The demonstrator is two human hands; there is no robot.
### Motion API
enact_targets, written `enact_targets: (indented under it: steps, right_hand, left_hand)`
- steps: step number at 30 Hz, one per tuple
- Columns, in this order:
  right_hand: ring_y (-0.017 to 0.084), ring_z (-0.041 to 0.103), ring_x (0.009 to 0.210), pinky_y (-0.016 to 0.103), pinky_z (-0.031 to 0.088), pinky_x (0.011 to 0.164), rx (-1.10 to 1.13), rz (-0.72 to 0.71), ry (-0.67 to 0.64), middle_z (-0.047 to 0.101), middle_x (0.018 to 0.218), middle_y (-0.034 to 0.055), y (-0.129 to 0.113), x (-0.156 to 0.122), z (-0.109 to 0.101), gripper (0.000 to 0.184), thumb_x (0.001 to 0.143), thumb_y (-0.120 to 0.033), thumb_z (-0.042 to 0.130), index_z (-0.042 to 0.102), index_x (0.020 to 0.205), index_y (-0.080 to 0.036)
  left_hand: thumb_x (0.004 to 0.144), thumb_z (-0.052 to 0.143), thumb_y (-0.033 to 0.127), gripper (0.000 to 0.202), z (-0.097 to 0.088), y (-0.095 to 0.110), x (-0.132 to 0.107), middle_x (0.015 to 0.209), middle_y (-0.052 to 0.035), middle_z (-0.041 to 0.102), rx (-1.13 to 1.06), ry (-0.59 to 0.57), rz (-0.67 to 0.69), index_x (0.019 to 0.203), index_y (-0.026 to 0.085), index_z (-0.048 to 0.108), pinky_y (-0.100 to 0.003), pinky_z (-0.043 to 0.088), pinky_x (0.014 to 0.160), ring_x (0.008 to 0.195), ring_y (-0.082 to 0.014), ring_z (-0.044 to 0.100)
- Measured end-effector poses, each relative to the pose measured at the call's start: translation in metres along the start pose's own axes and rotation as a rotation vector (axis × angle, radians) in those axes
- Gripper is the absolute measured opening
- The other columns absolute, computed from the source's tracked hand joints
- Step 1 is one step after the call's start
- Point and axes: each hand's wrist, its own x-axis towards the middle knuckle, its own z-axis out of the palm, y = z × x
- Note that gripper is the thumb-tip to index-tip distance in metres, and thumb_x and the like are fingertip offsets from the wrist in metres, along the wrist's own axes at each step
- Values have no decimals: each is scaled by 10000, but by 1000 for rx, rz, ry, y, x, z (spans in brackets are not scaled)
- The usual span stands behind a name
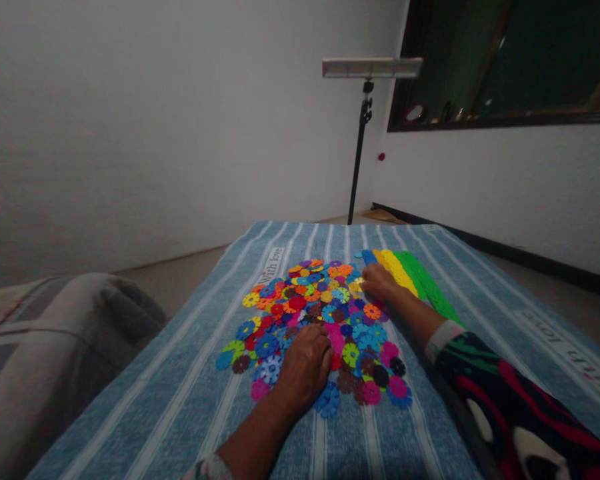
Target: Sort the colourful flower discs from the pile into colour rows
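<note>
A wide pile of flower-shaped plastic discs (297, 303) in many colours covers the middle of the cloth. My left hand (307, 363) rests on the near part of this pile, its fingers curled down; what lies under them is hidden. Farther off, at the pile's right edge, my right hand (380, 281) is closed in a pinch, and whatever it holds is too small to make out. Beside it run neat rows of discs sorted by colour: a blue row (369, 256), a yellow row (399, 272) and a long green row (425, 283). My right forearm partly covers these rows.
A blue striped cloth (180, 387) covers the table. At the left stands a grey-beige draped form (70, 347). Behind the table a black stand (359, 153) carries a flat light panel (373, 68). A dark window (510, 60) is set in the right wall.
</note>
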Motion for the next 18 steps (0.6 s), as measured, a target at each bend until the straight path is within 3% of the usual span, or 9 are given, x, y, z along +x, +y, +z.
enact_targets:
  steps: [6,13,18]
  right_hand:
    - [191,679,793,231,448,647,142,61,47,748,792,69,13,0,-21,162,786,-160,602,763,770,-152]
    - [187,680,845,220,467,718,172,9,75,765,835,59,58,-33,-66,146,750,-164,634,779,761,-155]
    - [196,669,804,252,469,755,142,-90,-5,750,812,60,89,-64,-69,125,718,-143,647,771,706,-160]
  left_hand:
    - [874,495,118,201,1,-2,1,941,-95,694,7,7,17,778,166,665,-386,534,914,961,-222,627]
    - [879,484,135,202,5,-7,2,962,-109,699,29,22,21,806,167,669,-397,537,912,974,-229,634]
    - [883,470,139,221,3,-7,5,959,-105,705,13,13,27,797,174,671,-396,534,908,960,-224,637]
